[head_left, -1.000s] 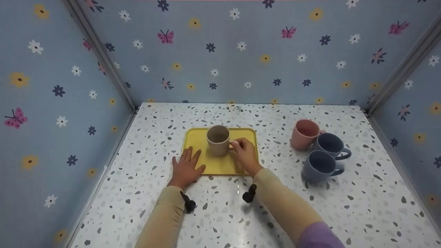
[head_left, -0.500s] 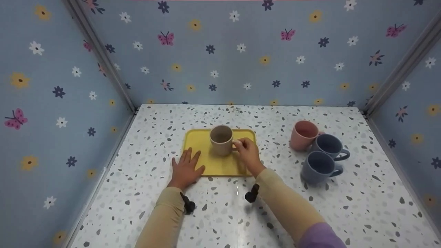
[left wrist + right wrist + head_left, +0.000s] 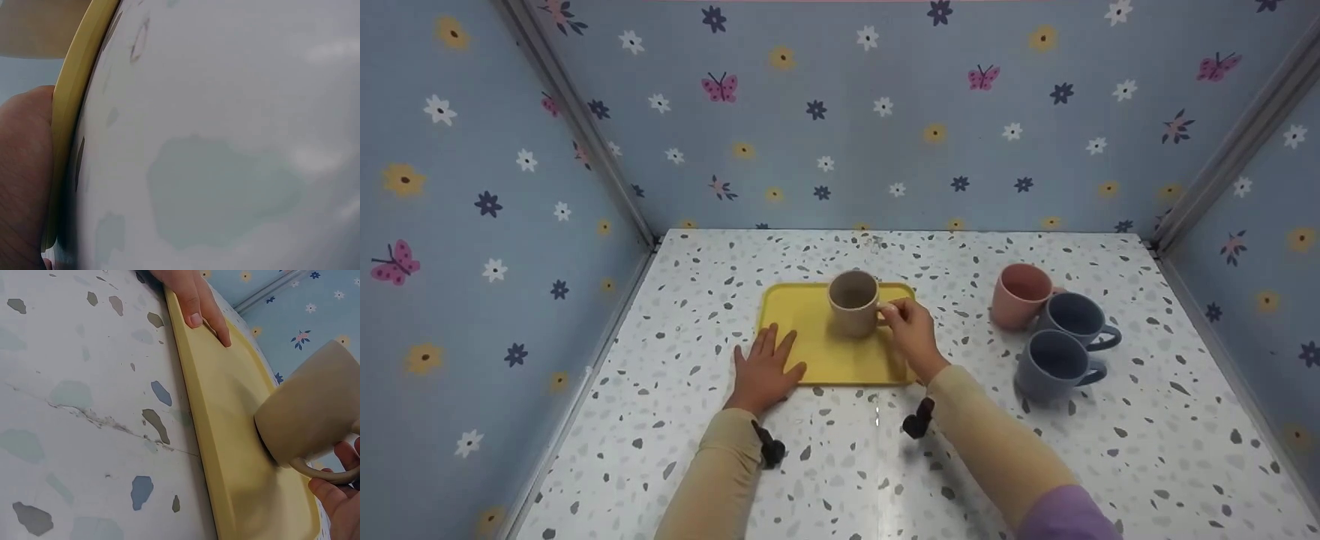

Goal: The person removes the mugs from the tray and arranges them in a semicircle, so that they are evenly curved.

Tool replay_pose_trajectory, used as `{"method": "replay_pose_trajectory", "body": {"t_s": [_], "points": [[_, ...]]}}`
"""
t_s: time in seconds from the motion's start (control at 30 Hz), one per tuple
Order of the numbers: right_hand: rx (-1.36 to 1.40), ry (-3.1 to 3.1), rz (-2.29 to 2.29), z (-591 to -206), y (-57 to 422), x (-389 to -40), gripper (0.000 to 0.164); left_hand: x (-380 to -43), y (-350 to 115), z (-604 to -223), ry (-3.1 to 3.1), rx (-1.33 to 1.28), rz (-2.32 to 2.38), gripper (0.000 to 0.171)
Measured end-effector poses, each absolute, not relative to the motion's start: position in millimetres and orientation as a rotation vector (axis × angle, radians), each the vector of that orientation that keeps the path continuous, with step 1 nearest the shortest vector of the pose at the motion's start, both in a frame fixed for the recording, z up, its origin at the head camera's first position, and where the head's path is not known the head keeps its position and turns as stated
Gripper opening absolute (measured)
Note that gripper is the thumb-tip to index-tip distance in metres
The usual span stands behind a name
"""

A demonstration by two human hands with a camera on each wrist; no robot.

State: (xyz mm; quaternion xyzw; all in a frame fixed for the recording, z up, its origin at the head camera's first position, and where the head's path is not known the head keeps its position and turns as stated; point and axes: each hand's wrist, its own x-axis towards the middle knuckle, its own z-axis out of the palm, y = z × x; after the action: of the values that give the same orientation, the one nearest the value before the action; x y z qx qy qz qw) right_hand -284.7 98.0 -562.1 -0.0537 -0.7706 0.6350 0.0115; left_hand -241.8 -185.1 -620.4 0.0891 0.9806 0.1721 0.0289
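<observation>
A beige mug (image 3: 855, 313) stands upright at the right part of a yellow tray (image 3: 821, 367). My right hand (image 3: 915, 334) pinches its handle between thumb and fingers. In the right wrist view the mug (image 3: 306, 405) is close over the tray surface (image 3: 230, 405); whether its base fully touches is hard to tell. My left hand (image 3: 765, 371) rests with spread fingers on the tray's front left edge. The left wrist view shows part of that hand (image 3: 25, 169) against the tray's rim (image 3: 76, 79).
To the right a pink mug (image 3: 1016, 304) and two blue mugs (image 3: 1076, 319) stand close together on the speckled white table (image 3: 682, 300). Flower-patterned panels (image 3: 840, 135) rise at the back and both sides.
My right hand has shifted the beige mug to the right across the tray, gripping its handle throughout. The left hand and the other mugs have stayed in place.
</observation>
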Motion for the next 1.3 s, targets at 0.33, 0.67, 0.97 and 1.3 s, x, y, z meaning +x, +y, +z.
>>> {"method": "replay_pose_trajectory", "body": {"t_s": [0.33, 0.67, 0.97, 1.3], "points": [[-0.148, -2.362, 1.977, -559.6, 111.2, -288.4, 0.014, -242.4, -185.2, -618.8, 3.025, 0.267, 0.508, 0.072], [-0.222, -2.350, 2.033, -555.0, 122.6, -292.8, 0.016, -241.8, -186.0, -620.5, 3.045, 0.285, 0.529, 0.071], [-0.287, -2.416, 1.928, -553.1, 131.9, -298.0, 0.020, -240.7, -184.0, -615.8, 3.067, 0.282, 0.536, 0.070], [-0.302, -2.377, 1.910, -552.3, 144.3, -298.8, 0.020, -243.5, -185.6, -625.1, 3.050, 0.271, 0.545, 0.071]]}}
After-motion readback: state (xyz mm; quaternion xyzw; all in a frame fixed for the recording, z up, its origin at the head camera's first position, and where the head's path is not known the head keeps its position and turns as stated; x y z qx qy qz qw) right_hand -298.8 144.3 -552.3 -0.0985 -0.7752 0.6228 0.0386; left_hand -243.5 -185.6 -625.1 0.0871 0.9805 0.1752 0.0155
